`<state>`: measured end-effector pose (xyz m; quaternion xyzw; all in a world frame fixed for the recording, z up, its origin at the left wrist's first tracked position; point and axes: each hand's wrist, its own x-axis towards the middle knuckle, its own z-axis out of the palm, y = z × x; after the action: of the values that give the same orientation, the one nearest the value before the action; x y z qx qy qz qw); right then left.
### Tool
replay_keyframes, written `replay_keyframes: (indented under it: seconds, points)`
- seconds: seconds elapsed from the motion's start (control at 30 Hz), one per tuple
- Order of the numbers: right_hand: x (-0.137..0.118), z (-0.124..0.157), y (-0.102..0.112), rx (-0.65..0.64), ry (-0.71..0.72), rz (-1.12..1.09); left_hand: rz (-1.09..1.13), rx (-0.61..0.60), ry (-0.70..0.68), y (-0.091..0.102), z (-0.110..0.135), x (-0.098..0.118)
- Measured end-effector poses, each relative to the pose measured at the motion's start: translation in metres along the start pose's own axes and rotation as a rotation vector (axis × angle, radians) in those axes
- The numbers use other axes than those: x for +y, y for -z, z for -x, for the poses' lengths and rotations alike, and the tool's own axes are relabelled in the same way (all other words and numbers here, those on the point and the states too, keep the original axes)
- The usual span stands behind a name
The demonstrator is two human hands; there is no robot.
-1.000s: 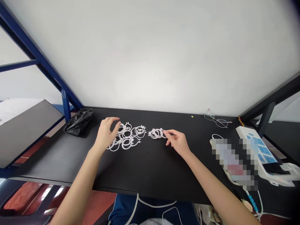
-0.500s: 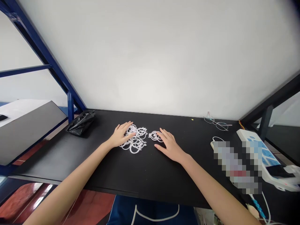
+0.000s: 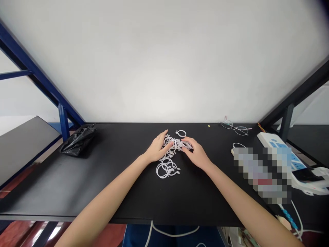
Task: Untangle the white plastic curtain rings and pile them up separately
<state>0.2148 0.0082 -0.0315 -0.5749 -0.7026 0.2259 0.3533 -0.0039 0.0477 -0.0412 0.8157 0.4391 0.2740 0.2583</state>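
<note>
A loose pile of white plastic rings with small eyelets, resembling curtain rings (image 3: 167,167), lies in the middle of the black table. My left hand (image 3: 156,147) rests against the pile's left side, thumb and fingers apart. From the right, my right hand (image 3: 196,153) curves its fingers and thumb around the pile's edge without closing on it. Between both hands the rings are bunched and overlapping; some are partly covered by the fingers. One single ring (image 3: 182,133) lies just beyond the pile, and several lie nearer me.
A crumpled black plastic bag (image 3: 78,140) lies at the table's left. Wire-framed glasses (image 3: 241,130) sit at the back right. A white power strip (image 3: 272,140), a blurred-out phone and cables take up the right side. The black tabletop (image 3: 123,137) meets a white wall.
My left hand has pushed its rings rightward, and both hands are closer together. The two groups of rings have merged into one pile. One ring now lies apart at the back. The view has shifted slightly.
</note>
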Motion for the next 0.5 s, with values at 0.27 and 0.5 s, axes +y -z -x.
replay_keyframes:
  seconds: [0.27,0.5]
  points:
    - [0.008,-0.023,0.005,0.135,-0.097,-0.04,0.071,-0.239,-0.064,0.032,0.02,0.0]
    - [-0.004,-0.025,-0.001,-0.074,-0.013,0.008,-0.039,-0.259,-0.066,0.033,0.026,0.001]
